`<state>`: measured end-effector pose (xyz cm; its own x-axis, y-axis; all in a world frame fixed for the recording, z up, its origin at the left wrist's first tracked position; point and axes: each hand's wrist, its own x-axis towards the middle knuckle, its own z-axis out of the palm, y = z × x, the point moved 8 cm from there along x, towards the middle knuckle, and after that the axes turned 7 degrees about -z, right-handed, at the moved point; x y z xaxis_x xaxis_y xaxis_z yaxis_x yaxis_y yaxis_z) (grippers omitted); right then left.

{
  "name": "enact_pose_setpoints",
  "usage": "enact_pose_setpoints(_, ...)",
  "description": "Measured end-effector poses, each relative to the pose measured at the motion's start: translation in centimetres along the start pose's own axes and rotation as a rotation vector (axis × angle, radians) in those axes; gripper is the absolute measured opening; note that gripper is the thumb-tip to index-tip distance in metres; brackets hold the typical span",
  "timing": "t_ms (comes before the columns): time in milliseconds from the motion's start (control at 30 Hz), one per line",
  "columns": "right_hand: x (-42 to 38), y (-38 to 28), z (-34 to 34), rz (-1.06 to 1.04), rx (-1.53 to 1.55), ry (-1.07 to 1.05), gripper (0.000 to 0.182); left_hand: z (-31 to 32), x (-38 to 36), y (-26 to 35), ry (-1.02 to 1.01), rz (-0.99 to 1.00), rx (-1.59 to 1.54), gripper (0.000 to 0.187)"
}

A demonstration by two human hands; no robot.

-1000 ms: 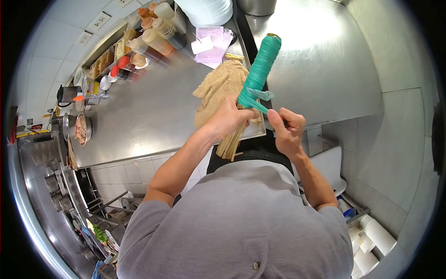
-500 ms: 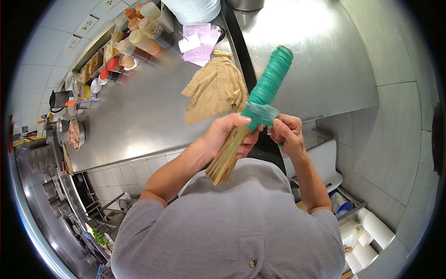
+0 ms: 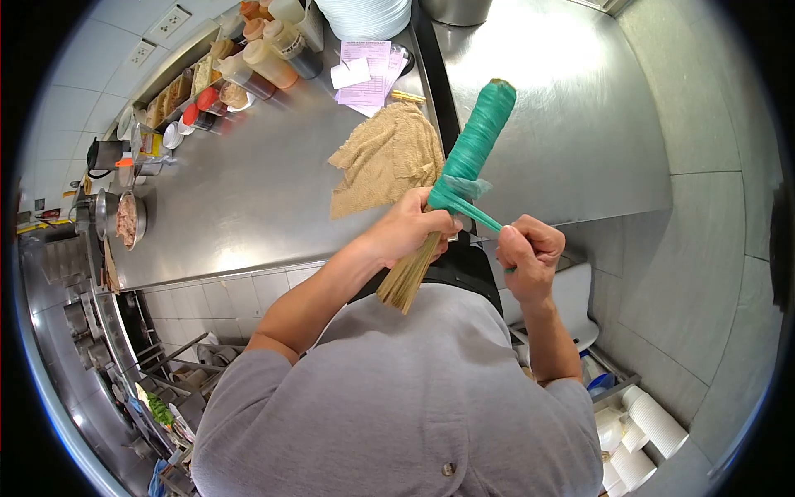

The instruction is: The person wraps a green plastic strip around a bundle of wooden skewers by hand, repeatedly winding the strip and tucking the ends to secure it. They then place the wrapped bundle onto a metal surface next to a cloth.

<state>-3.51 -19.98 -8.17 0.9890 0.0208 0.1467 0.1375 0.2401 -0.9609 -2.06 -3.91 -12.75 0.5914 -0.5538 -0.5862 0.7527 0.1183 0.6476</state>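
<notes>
A bamboo brush (image 3: 406, 277), a bundle of thin tan strips with its handle wound in green plastic (image 3: 479, 132), slants up and to the right before my chest. My left hand (image 3: 416, 225) is closed round it just below the green winding, with the loose strip ends pointing down toward my shirt. From the winding's lower end a twisted green plastic strip (image 3: 476, 215) runs taut to my right hand (image 3: 532, 253), whose fingers are closed on it. A translucent flap of the same plastic sticks out beside the winding.
A tan cloth (image 3: 387, 157) lies on the steel counter (image 3: 240, 190), near pink order slips (image 3: 364, 70). Sauce bottles (image 3: 269, 62) and a stack of white plates (image 3: 364, 16) stand behind. At far left is a bowl of meat (image 3: 127, 219); a white chair (image 3: 571, 298) stands at right.
My right hand has pulled away to the right and down, drawing the green strip out taut. My left hand has turned over the brush, its knuckles now upward.
</notes>
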Motion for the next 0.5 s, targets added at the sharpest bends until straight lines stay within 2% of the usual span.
enact_pose_setpoints(67,0.1,0.5,-0.4,0.03,0.092,-0.036,0.03,1.6,-1.9,1.6,-0.114,-0.005,-0.079,0.02)
enact_pose_setpoints(167,0.4,1.6,0.0,0.081,0.303,-0.152,0.025,4.4,-3.5,1.6,-0.388,-0.054,-0.165,0.021)
enact_pose_setpoints(267,0.0,4.3,0.5,0.27,0.454,-0.268,0.022,5.1,-3.8,1.2,-0.497,-0.118,-0.135,0.025)
enact_pose_setpoints(300,0.2,4.2,1.1,0.346,0.36,-0.292,0.023,5.0,-3.8,1.5,-0.491,-0.073,0.011,0.026)
enact_pose_setpoints(367,0.8,4.5,2.0,0.176,0.444,-0.4,0.025,5.0,-4.1,2.3,-0.476,0.009,0.298,0.03)
enact_pose_setpoints(467,1.9,5.0,4.0,0.424,0.346,-0.655,0.038,5.9,-5.4,4.7,-0.475,0.38,0.795,0.03)
enact_pose_setpoints(500,2.2,4.2,4.7,0.481,0.272,-0.714,0.035,6.0,-5.9,5.4,-0.43,0.176,0.988,0.027)
